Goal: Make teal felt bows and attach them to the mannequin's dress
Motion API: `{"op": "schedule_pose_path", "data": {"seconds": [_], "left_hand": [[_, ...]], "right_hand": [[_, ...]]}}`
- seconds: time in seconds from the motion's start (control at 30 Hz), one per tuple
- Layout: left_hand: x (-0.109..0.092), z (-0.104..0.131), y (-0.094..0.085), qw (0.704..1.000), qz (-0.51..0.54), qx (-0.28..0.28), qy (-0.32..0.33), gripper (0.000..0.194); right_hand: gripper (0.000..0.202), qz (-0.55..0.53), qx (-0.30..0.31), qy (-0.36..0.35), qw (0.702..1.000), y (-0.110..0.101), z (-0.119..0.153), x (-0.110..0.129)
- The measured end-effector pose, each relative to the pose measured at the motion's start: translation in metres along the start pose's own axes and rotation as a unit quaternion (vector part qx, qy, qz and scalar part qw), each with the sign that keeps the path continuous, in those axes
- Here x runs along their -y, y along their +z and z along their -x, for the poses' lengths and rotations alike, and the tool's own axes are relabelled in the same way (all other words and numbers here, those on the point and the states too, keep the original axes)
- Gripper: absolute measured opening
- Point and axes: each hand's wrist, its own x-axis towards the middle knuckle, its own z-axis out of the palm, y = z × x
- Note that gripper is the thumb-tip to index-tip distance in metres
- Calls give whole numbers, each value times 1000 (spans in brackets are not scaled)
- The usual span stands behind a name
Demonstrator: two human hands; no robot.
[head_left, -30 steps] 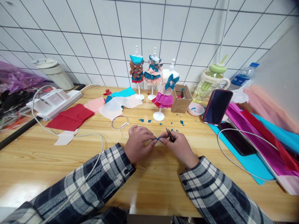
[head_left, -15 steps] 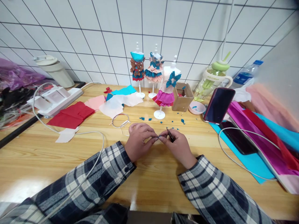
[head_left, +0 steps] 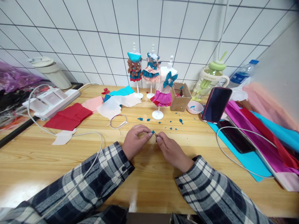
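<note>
Between thumb and fingers, my left hand (head_left: pixel 136 140) pinches a tiny blue piece (head_left: pixel 153 132). My right hand (head_left: pixel 171 151) is closed around small dark tweezers (head_left: pixel 155 135), whose tips reach to the blue piece. Most of the tweezers is hidden by the fingers. Blue scraps (head_left: pixel 180 121) lie on the wooden table beyond my hands. Behind them stands a small dress form (head_left: pixel 163 85) with a teal bow and a magenta skirt. Two more dressed forms (head_left: pixel 135 67) (head_left: pixel 151 70) stand at the wall.
Red cloth (head_left: pixel 68 116), a power strip (head_left: pixel 54 102) and a wire ring (head_left: pixel 118 121) lie left. A cardboard box (head_left: pixel 180 97), pink bowl (head_left: pixel 194 107), propped phone (head_left: pixel 216 105) and green-lidded bottle (head_left: pixel 210 79) stand right. A white cable (head_left: pixel 101 140) crosses my left sleeve.
The tweezers have turned from pointing up in my right hand to pointing at the blue piece. That piece now shows at my left fingertips. The view has shifted slightly.
</note>
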Motion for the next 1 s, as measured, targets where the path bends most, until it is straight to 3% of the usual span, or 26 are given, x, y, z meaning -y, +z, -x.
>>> {"op": "schedule_pose_path", "data": {"seconds": [0.43,1.0], "left_hand": [[-1,1,3,999,-8,31,22,10],[1,2,4,999,14,44,12,10]], "right_hand": [[26,26,12,-4,1000,1,0,0],[26,-50,-13,-33,998,5,-2,-4]]}}
